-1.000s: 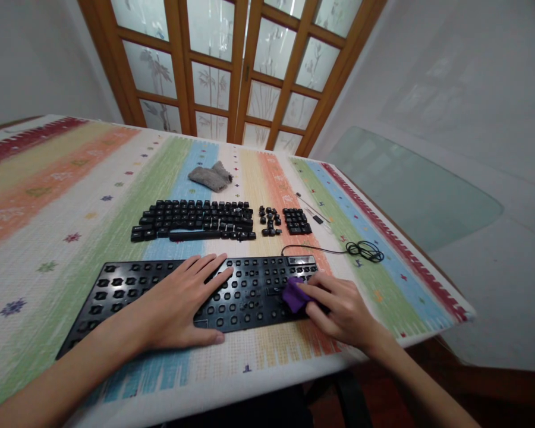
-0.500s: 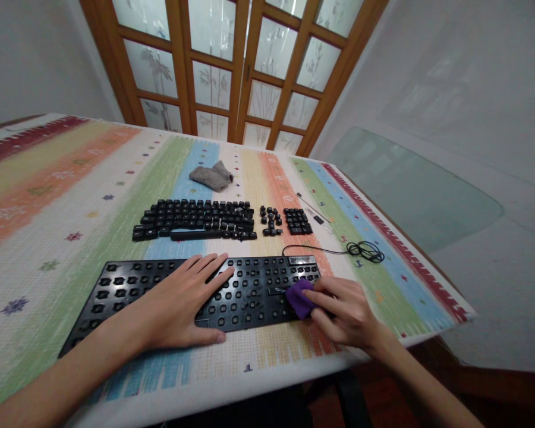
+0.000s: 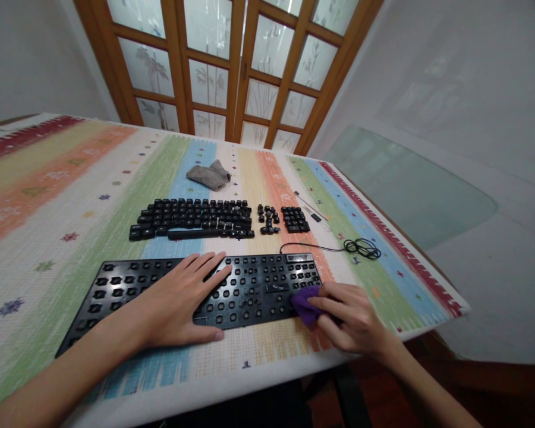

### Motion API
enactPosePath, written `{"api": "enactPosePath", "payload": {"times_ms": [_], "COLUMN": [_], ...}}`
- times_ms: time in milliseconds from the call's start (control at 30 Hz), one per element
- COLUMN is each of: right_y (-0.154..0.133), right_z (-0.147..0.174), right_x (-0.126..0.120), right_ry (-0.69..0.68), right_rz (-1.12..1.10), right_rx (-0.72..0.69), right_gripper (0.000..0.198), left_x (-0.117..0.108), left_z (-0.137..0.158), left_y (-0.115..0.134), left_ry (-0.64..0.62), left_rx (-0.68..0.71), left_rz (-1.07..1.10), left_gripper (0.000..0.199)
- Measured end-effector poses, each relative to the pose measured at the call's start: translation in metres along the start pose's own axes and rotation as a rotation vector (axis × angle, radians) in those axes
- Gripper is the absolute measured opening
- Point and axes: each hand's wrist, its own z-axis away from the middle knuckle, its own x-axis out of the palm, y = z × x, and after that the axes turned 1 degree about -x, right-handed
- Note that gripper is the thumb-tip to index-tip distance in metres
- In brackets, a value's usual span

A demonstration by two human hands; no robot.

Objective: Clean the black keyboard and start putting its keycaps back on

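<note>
Right hand (image 3: 352,315): fingers pinch the purple cloth (image 3: 307,304), bunched at the keyboard base's (image 3: 249,294) right end. Base lies left of those fingers, long axis left-right; right hand is nearer that end. Left hand (image 3: 181,303) lies flat across base, left of its middle, fingers spread, gripping nothing. Loose keycaps (image 3: 194,215) sit beyond base; coiled cable (image 3: 361,248) off its far right. Vs half a second ago: cloth is slightly further right, black plate (image 3: 277,288) less covered.
</note>
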Motion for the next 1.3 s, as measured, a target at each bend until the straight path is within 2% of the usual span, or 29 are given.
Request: {"api": "enactPosePath", "payload": {"times_ms": [67,167,267,400,567,733,967,1133,1300], "right_y": [-0.008,-0.014,-0.010,-0.005,-0.024,-0.037,-0.022,-0.021,-0.001], "right_z": [-0.002,-0.002,0.000,-0.002,-0.014,-0.020,-0.006,-0.001,0.004], "right_x": [0.007,0.016,0.014,0.005,0.014,0.031,0.028,0.017,-0.012], "right_ry": [0.012,-0.148,-0.238,-0.195,-0.059,-0.176,-0.210,-0.215,-0.369], "right_rz": [-0.035,-0.056,-0.012,0.051,-0.026,-0.032,0.012,0.094,0.241], "right_rx": [-0.061,-0.148,-0.088,-0.017,-0.076,-0.130,-0.134,-0.073,0.160], "right_gripper": [0.026,0.029,0.028,0.033,0.025,0.025,0.024,0.025,0.029], "left_x": [0.000,0.001,0.002,-0.002,-0.006,-0.004,-0.003,0.001,0.001], "left_z": [0.000,0.000,0.001,0.001,0.000,0.000,0.001,0.001,0.001], "left_y": [0.000,-0.001,-0.002,0.001,0.003,0.002,0.001,-0.001,-0.001], "left_ry": [0.018,0.031,0.037,0.022,-0.008,0.007,0.009,0.044,0.038], "left_rx": [0.005,0.011,0.015,0.001,-0.008,-0.007,0.007,0.021,0.026], "left_rz": [0.015,0.023,0.023,0.016,-0.011,-0.019,0.006,0.029,0.032], "left_gripper": [0.101,0.101,0.101,0.100,0.100,0.100,0.101,0.100,0.100]}}
